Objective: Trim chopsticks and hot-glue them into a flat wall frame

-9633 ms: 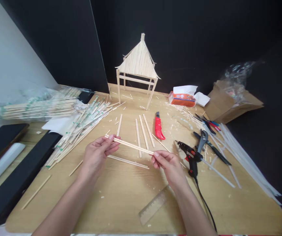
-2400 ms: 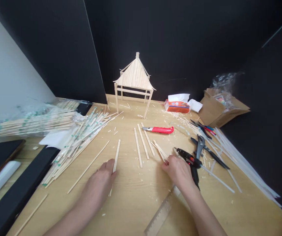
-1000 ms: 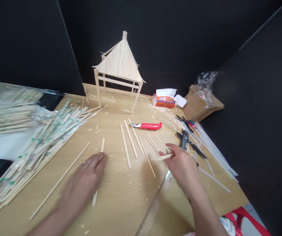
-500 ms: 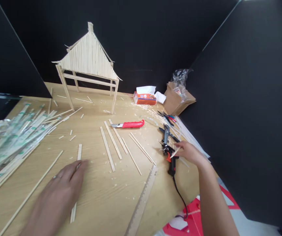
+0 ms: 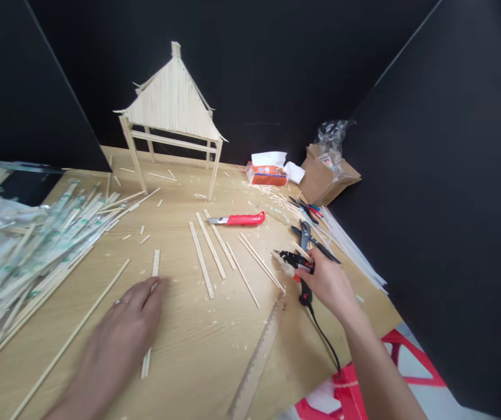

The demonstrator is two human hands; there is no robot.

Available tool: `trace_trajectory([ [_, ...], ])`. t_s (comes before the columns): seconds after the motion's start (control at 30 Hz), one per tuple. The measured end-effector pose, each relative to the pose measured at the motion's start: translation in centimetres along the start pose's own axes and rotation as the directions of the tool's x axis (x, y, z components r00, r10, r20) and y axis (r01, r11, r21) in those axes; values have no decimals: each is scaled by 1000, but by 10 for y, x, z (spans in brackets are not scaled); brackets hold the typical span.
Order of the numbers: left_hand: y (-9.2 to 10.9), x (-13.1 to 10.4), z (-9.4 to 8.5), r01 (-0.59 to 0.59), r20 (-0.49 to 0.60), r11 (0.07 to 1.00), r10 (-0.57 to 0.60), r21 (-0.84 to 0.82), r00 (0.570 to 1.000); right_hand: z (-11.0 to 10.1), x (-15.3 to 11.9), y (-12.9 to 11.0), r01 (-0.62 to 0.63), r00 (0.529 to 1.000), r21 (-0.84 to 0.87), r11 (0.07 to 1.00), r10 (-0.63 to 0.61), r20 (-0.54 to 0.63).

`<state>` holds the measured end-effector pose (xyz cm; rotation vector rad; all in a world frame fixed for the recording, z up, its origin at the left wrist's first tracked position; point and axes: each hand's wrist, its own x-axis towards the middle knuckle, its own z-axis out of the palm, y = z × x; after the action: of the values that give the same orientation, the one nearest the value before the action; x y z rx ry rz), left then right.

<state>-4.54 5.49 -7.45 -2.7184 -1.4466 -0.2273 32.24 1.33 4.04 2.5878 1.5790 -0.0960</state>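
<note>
My left hand rests low on the table, its fingers curled over a pair of joined wooden strips whose ends show above and below it. My right hand is closed around the upper body of a black hot glue gun, whose nozzle points left. A short pale stick sticks out by the right fingers. Several wooden strips lie between the hands, near a red utility knife. Below them lies a ruler.
A wooden stick model house stands at the back. Bagged sticks cover the left side. Behind the glue gun are pliers, glue sticks, a tissue pack and a paper bag. The glue gun's cord runs over the front edge.
My right hand has closed on the glue gun and turned it, so its nozzle now points left. My left hand stays on the strips. The whole view has shifted slightly.
</note>
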Motion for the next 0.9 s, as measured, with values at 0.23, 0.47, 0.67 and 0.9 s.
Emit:
trace_trajectory([
  [0.23, 12, 1, -8, 71, -22, 996, -72, -50, 997, 1, 11, -10, 66, 998, -155, 986, -67, -1],
  [0.47, 16, -1, -5, 118, -35, 989, -121, -88, 992, 13, 14, -2, 111, 991, -118, 987, -118, -58],
  [0.67, 22, -7, -2, 121, -30, 993, -121, 1, 992, -6, 0, -12, 32, 973, -130, 991, -60, -222],
  [0.9, 38, -13, -13, 132, -32, 984, -129, 121, 991, -16, -32, -69, 355, 924, 309, 882, -280, -261],
])
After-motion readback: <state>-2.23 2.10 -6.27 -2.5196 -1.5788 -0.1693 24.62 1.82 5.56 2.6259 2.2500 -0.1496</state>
